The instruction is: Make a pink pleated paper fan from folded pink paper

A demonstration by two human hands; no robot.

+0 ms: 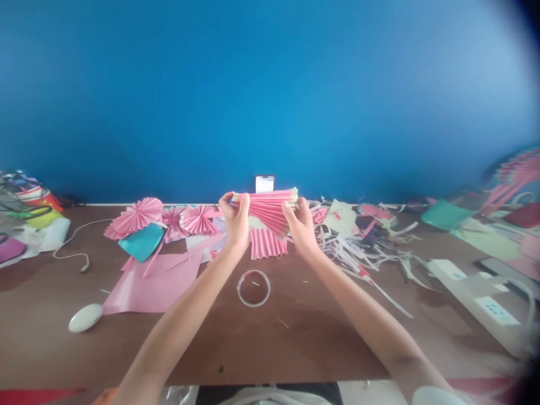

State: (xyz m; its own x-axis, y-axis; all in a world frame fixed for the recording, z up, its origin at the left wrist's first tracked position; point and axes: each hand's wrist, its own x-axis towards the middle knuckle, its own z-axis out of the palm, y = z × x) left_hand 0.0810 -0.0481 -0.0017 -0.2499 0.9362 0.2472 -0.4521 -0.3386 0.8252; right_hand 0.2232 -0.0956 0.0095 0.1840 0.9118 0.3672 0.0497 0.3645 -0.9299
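Pinches pleated pink paper (pixel 268 211) with left hand (pixel 237 220) at nine o'clock, right hand (pixel 301 225) at three; partly hides smartphone (pixel 265 184) at twelve.

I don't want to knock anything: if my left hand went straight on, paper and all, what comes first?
Probably the phone, showing beyond the pleated paper in your left hand, before the blue wall; depth is unclear.

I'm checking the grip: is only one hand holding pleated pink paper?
No, the left hand and right hand hold the pleated pink paper, one at each end.
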